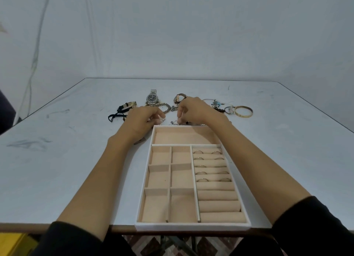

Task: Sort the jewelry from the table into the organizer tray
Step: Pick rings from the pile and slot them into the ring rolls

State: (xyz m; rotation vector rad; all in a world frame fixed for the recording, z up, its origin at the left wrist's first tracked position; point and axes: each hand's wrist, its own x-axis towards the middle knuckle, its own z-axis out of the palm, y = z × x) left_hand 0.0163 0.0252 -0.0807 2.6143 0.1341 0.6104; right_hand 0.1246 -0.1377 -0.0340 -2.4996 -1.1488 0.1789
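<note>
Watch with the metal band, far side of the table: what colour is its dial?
Black, on the silver watch; seen in the head view.

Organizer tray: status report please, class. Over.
Left hand curled, grip unclear. Right hand pinching small silver piece. Organizer tray holds rings only. Watch, bangle wait on table; nothing blocking.

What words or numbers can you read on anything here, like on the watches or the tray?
No text can be read anywhere in this view.
Silver watch: marks on its dark dial, too small and blurred to read.
Second watch: partly behind the right hand, nothing readable.
Small silver piece pinched by that hand: too tiny to tell.
Organizer tray: no label or brand shows.
</note>
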